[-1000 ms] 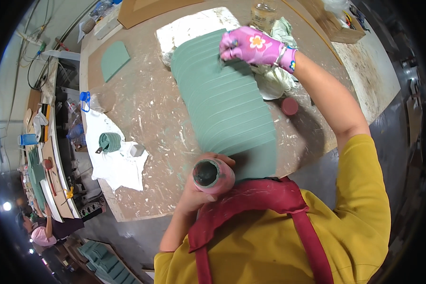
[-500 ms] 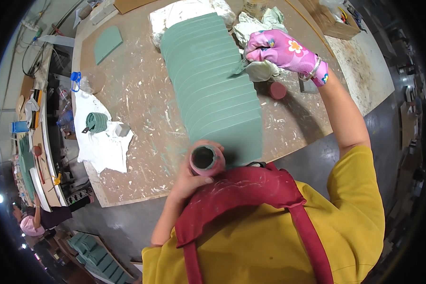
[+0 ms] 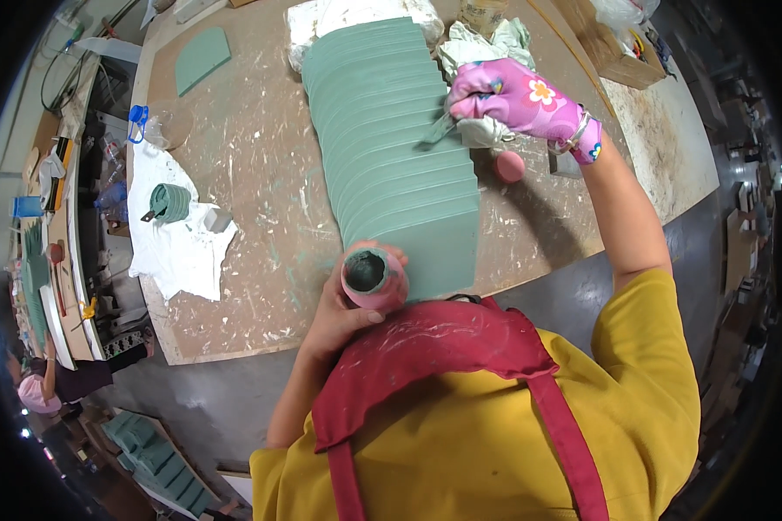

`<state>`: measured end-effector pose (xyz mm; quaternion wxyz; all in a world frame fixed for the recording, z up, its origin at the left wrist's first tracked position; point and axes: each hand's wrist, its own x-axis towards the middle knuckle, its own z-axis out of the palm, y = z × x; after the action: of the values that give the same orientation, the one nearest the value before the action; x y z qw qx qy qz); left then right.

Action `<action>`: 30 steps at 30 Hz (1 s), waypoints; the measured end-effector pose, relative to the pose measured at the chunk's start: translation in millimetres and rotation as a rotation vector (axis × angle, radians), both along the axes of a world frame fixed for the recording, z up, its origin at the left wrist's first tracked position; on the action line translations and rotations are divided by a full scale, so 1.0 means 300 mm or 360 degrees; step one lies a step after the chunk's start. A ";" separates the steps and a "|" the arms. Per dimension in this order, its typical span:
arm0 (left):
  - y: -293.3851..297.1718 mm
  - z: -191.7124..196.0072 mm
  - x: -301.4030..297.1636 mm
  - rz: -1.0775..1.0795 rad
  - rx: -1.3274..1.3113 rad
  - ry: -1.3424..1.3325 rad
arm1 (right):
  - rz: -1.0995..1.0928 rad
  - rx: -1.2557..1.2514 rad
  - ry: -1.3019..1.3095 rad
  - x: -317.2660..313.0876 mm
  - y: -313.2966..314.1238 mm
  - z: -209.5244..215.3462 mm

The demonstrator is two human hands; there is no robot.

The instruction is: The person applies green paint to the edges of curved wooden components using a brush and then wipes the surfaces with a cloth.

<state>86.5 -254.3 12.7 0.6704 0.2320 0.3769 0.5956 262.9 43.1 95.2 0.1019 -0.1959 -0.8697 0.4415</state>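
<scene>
My bare left hand (image 3: 330, 313) is wrapped round a pink jar (image 3: 389, 291) at the near end of the panels, just in front of my apron. Its open mouth is rimmed with green, and the inside is dark. In a pink flowered glove, my right hand (image 3: 517, 97) is closed at the right edge of a long overlapping row of green panels (image 3: 391, 122). From its fingers a green-smeared brush (image 3: 439, 132) points down over the panels, blurred; its handle is hidden. A white cloth (image 3: 485, 132) bunches just under that glove.
A pink round lid (image 3: 508, 166) lies right of the panels. On the left, a green-coated tub (image 3: 170, 202) stands on a white cloth (image 3: 182, 260), near a blue-capped bottle (image 3: 139, 124). One green panel (image 3: 203, 61) lies far left. Another person (image 3: 43, 386) is at the left edge.
My view has shifted slightly. The jar's mouth has tipped a little to the left in my left hand. The brush tip has moved slightly at the panels' right edge.
</scene>
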 end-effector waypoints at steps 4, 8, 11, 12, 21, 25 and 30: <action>-0.003 0.000 -0.003 -0.0021 0.0002 -0.0017 | -0.0151 0.0007 -0.0055 0.036 0.070 0.003; -0.001 0.005 -0.008 -0.0046 -0.0001 -0.0041 | -0.0133 -0.0034 -0.0175 0.037 0.092 0.000; 0.002 0.009 -0.011 -0.0079 -0.0012 -0.0045 | -0.0102 -0.0025 -0.0190 0.027 0.092 0.002; 0.003 0.009 -0.012 -0.0077 -0.0010 -0.0046 | -0.0108 -0.0043 -0.0174 0.024 0.099 -0.001; 0.006 0.008 -0.015 -0.0098 -0.0025 -0.0061 | 0.0074 -0.0004 -0.0163 -0.028 0.032 -0.001; 0.006 0.007 -0.010 -0.0081 -0.0011 -0.0047 | 0.0076 0.0138 -0.0141 -0.036 0.032 -0.023; 0.005 0.003 -0.014 -0.0116 -0.0011 -0.0004 | 0.0017 0.0105 -0.0123 -0.027 0.047 -0.006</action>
<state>82.5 -252.7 13.5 0.6930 0.2425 0.3693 0.5697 254.9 57.2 93.4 0.0721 -0.2046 -0.8881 0.4053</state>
